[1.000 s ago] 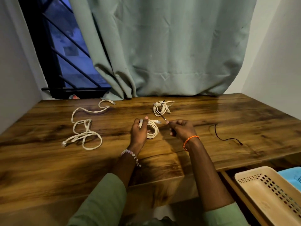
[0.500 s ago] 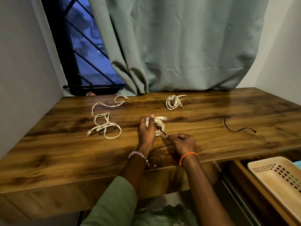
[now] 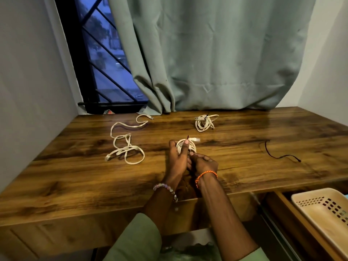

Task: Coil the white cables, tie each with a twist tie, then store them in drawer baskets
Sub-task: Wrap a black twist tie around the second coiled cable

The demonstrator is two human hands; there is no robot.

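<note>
— Left hand point(image 3: 178, 159)?
— Curled round the coiled white cable point(image 3: 190, 146), thumb pressed over the loops, above the wooden desk point(image 3: 75, 176).
— Right hand point(image 3: 204, 162)?
— Fingers bent, touching the coil's near edge — pinching the black twist tie point(image 3: 187, 137), whose tip pokes out above the loops.
— Elsewhere?
— Tied coil point(image 3: 204, 122) near the curtain point(image 3: 207, 53); loose white cable point(image 3: 125, 146) sprawled left; spare twist tie point(image 3: 278, 157) right; beige basket point(image 3: 323, 210) in the open drawer.

Right hand point(image 3: 204, 162) now against the left hand point(image 3: 178, 159), twist tie point(image 3: 188, 136) tip above the held coil point(image 3: 189, 146).
</note>
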